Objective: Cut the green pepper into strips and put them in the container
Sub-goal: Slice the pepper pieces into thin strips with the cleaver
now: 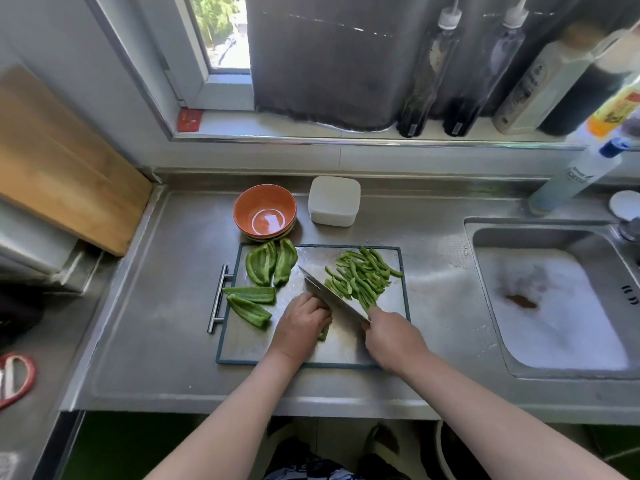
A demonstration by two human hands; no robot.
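Note:
On the steel cutting board (388,344) my right hand (393,336) grips the handle of a cleaver (332,296), whose blade slants up to the left. My left hand (301,323) presses down with curled fingers on a green pepper piece (323,332), mostly hidden under it, right beside the blade. A pile of cut pepper strips (362,275) lies at the board's upper right. Several uncut pepper pieces (263,263) lie along its left side. An orange bowl (265,211) and a white lidded container (334,200) stand behind the board.
A sink (554,306) full of foam is to the right. Bottles (429,74) line the windowsill and a spray bottle (578,174) stands near the tap. A wooden board (59,161) leans at the left. Red-handled scissors (15,379) lie at the far left.

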